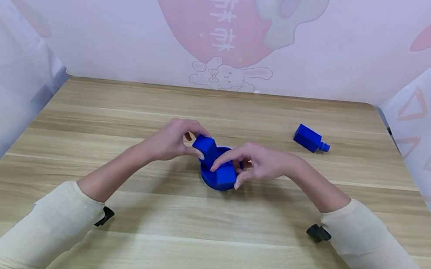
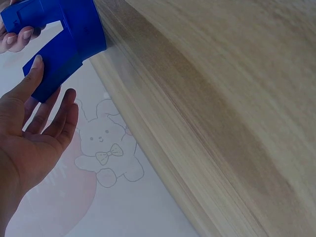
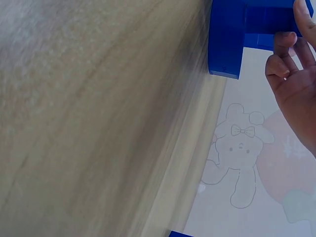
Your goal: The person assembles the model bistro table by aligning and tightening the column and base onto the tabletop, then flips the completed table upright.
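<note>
On the wooden table a round blue base [image 1: 209, 183] with a raised rim sits between both hands. My left hand [image 1: 175, 141] pinches a blue angular block [image 1: 205, 147] between thumb and fingers; it stands tilted at the base's far left side. My right hand [image 1: 264, 162] spans a second blue block [image 1: 226, 175] at the near right of the base, index finger on one side and thumb on the other. In the left wrist view, the left block [image 2: 54, 66] slants out from the base [image 2: 91, 29]. The right wrist view shows the right hand [image 3: 298, 91] with curled fingers beside the blue piece [image 3: 269, 19].
A blue faceted bottle-shaped piece [image 1: 307, 138] with a narrow ridged neck lies on its side at the back right of the table [image 1: 171, 252]. A printed wall panel [image 1: 112, 31] stands behind the far edge, with pale sheets on both sides.
</note>
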Demonstrator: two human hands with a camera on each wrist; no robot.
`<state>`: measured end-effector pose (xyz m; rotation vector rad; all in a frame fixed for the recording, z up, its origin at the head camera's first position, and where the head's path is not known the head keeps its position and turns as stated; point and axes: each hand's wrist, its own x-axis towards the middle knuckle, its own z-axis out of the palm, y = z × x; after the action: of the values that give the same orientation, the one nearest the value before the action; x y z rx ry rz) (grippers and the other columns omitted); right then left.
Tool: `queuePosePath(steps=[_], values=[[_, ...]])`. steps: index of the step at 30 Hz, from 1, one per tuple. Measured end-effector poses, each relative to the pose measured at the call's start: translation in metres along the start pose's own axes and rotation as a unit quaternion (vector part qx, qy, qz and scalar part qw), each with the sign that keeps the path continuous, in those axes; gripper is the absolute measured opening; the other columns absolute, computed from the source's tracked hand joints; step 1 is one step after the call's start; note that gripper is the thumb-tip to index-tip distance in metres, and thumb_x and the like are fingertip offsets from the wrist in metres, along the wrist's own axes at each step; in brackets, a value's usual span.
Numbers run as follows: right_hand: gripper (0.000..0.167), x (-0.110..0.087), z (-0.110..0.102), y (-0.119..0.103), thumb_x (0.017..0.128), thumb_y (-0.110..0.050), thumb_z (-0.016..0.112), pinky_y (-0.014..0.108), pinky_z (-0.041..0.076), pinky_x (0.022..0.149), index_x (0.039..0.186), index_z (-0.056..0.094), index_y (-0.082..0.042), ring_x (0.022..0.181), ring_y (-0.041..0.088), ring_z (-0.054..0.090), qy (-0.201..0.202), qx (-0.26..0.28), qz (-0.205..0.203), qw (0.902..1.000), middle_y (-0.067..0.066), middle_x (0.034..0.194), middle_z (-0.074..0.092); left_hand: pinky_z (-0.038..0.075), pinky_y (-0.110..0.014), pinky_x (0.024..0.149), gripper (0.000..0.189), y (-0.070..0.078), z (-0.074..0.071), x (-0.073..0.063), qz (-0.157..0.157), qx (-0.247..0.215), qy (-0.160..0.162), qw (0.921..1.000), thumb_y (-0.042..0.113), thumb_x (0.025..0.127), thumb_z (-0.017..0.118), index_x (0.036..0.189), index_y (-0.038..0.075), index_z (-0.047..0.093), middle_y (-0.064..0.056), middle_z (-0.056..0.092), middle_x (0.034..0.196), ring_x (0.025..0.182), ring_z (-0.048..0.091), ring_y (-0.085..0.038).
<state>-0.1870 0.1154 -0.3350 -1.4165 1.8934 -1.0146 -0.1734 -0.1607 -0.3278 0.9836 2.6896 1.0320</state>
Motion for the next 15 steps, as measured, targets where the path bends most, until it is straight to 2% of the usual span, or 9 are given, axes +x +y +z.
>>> queuePosePath(steps=[5,15], values=[[0.048,0.0007,-0.0005,0.0007,0.088,-0.016,0.083,0.029,0.043,0.067,0.133,0.068,-0.009,0.079,0.018,0.052,0.001,-0.002,0.002,1.0000,-0.002,0.089,0.058,0.057,-0.046,0.086,0.042,-0.0013,0.0005,0.0005,0.001,-0.004,0.001,1.0000,0.008,0.078,0.091,0.115,-0.002,0.075,-0.012,0.076,0.109,0.097,0.065,-0.027],[0.048,0.0020,-0.0003,0.0021,0.087,-0.015,0.084,0.028,0.042,0.065,0.131,0.069,-0.008,0.075,0.018,0.051,0.001,0.008,0.006,1.0000,-0.004,0.081,0.052,0.057,-0.045,0.086,0.042,-0.0015,0.0001,0.0002,-0.004,0.002,-0.001,1.0000,0.008,0.078,0.092,0.116,-0.002,0.075,-0.012,0.076,0.109,0.097,0.066,-0.026]])
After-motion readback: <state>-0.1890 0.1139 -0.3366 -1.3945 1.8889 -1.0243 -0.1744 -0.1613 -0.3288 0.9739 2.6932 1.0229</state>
